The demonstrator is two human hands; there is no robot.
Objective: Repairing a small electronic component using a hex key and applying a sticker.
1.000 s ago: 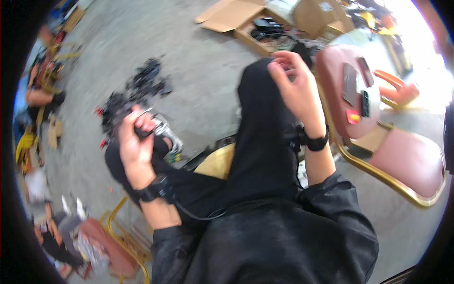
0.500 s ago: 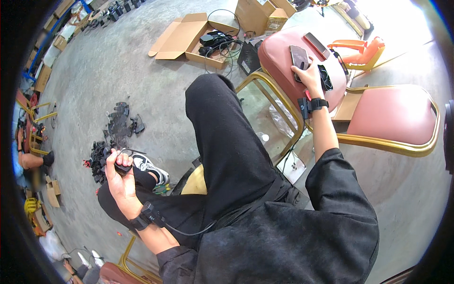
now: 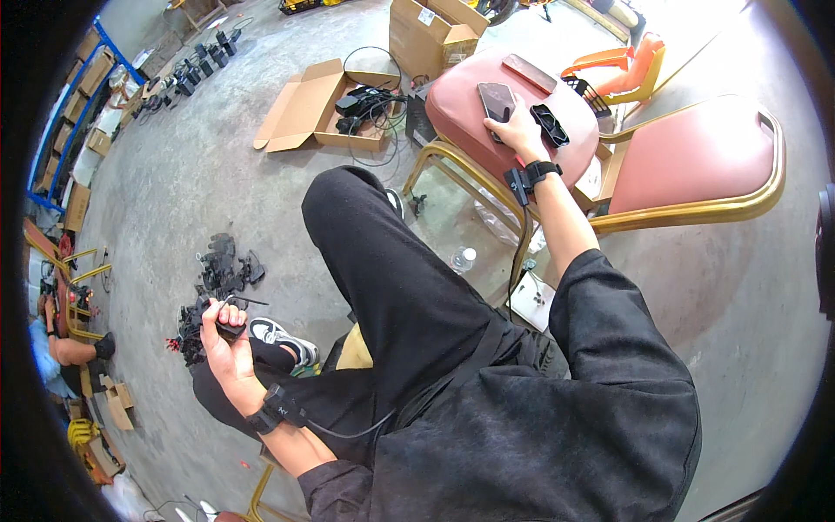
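Observation:
My left hand (image 3: 224, 341) is closed round a small black part (image 3: 233, 329) with a thin rod sticking out, above my bent left leg and beside a pile of black plastic parts (image 3: 222, 265) on the floor. My right hand (image 3: 522, 130) reaches onto a pink chair seat (image 3: 470, 113), fingers gripping a dark phone (image 3: 495, 99) lying there. Beside that phone are a second slim dark device (image 3: 529, 74) and an open black case (image 3: 550, 126). Both wrists wear black strapped devices with cables.
An open cardboard box (image 3: 291, 113) of cables and a tall box (image 3: 430, 30) stand ahead. A second pink chair (image 3: 691, 161) is at right. A water bottle (image 3: 464, 259) stands under the chair. A blue rack (image 3: 70, 113) and a seated person's leg (image 3: 74, 351) are at left.
My right hand has left the space over my knee and reached right onto the phone on the chair. My left hand stays closed on the black part. The view has shifted.

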